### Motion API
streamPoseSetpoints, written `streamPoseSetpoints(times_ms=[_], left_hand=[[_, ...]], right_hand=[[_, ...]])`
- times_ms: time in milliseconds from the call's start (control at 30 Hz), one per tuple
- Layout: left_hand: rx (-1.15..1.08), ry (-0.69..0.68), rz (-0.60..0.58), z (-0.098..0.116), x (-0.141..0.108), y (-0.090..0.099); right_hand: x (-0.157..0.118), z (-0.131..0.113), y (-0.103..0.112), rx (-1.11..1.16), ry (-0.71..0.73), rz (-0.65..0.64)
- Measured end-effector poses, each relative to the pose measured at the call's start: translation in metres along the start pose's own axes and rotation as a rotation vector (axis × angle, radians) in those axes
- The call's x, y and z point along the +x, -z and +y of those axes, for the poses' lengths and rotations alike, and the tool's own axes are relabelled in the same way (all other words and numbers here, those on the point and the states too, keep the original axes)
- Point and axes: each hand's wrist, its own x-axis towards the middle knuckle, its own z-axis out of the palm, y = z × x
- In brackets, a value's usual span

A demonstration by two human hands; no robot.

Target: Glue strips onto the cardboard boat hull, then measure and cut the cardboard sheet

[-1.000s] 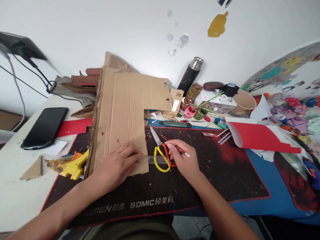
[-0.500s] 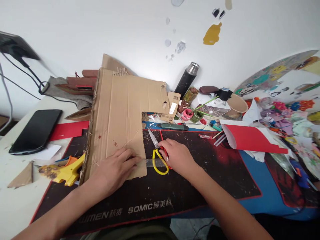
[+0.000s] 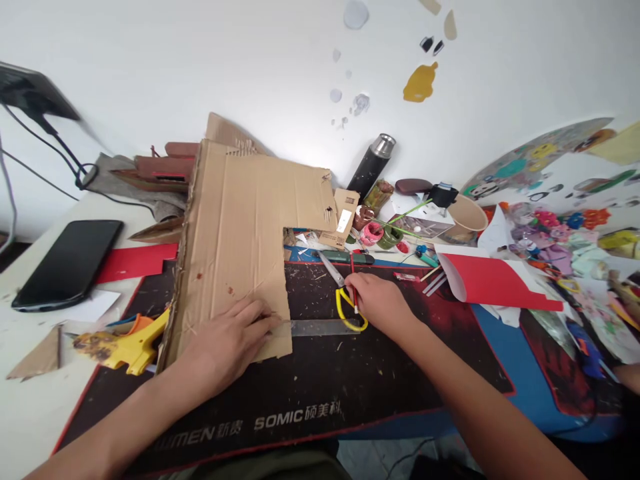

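A large sheet of brown cardboard [image 3: 245, 227], with a rectangular notch at its right side, lies on the dark desk mat [image 3: 390, 373]. My left hand [image 3: 235, 340] rests on its lower part, fingers together and bent, pressing down a clear ruler [image 3: 320, 327] that sticks out past the right edge. To the right of the cardboard, my right hand [image 3: 383, 300] is closed around yellow-handled scissors [image 3: 341, 303] and a thin red pencil [image 3: 352, 277]. The scissor blades point away to the upper left. One handle loop hangs over the ruler's right end.
A black phone [image 3: 70, 263] and a yellow tool [image 3: 125, 343] lie at the left. Behind are a black thermos [image 3: 371, 163], paint jars [image 3: 371, 233] and a green cutter [image 3: 345, 257]. Red paper [image 3: 500, 280] lies at the right. Another person's hand [image 3: 629, 377] shows at the right edge.
My right hand has moved right, away from the cardboard, carrying the scissors and pencil; more of the ruler shows. My left hand stays in place. The view has shifted slightly.
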Motion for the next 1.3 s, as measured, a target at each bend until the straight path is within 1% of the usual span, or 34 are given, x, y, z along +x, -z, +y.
streamPoseSetpoints(times_ms=[100, 167, 200, 267, 400, 500, 600, 667, 767, 1033, 1300], left_hand=[[0.013, 0.005, 0.007, 0.001, 0.000, 0.000], [0.009, 0.007, 0.007, 0.001, 0.000, 0.001], [0.004, 0.007, 0.006, 0.002, 0.000, 0.001], [0.001, 0.008, 0.000, 0.002, 0.001, 0.002], [0.021, 0.037, -0.021, 0.006, 0.002, 0.004], [0.052, 0.057, -0.031, 0.009, 0.002, 0.006], [0.088, 0.069, -0.014, 0.011, 0.000, 0.009], [0.097, 0.079, -0.007, 0.011, -0.003, 0.012], [0.104, 0.080, -0.004, 0.011, -0.005, 0.016], [0.165, 0.070, 0.023, 0.014, -0.003, 0.014], [0.155, 0.097, 0.018, 0.015, 0.000, 0.010]], right_hand=[[-0.002, 0.019, -0.004, 0.050, -0.129, 0.094], [-0.004, 0.024, -0.006, 0.167, -0.187, 0.182], [-0.006, 0.023, -0.007, 0.252, -0.198, 0.224], [-0.009, 0.011, -0.007, 0.426, -0.155, 0.300], [-0.014, -0.033, -0.005, 0.579, -0.033, 0.353], [-0.014, -0.062, -0.009, 0.602, 0.093, 0.285], [-0.013, -0.075, -0.016, 0.466, 0.179, 0.191], [-0.013, -0.076, -0.020, 0.394, 0.195, 0.153], [-0.013, -0.074, -0.023, 0.373, 0.193, 0.137], [-0.017, -0.070, -0.029, 0.363, 0.158, 0.169], [-0.016, -0.069, -0.032, 0.369, 0.150, 0.192]])
